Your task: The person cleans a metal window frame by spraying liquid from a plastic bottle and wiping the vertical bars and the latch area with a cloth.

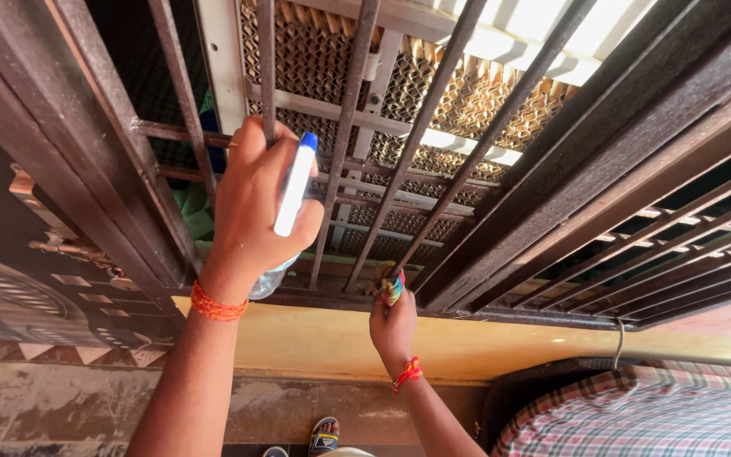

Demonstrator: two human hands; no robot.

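My left hand (251, 207) is raised against the dark window grille (344, 135) and grips a spray bottle (294, 190) with a white trigger and blue tip; its clear body shows below my palm. My right hand (393, 322) is lower, at the foot of the bars, closed on a small multicoloured cloth (389, 288) pressed to the bottom rail. Both wrists carry orange-red thread bands. Behind the bars sits an air cooler's honeycomb pad in a white frame (433, 101).
A dark wooden window frame (602, 152) runs diagonally on the right with slatted shutters beyond. A yellow sill (315, 338) lies under the grille. A checked cloth (636, 415) lies at lower right. Sandalled feet (323, 436) show on the floor below.
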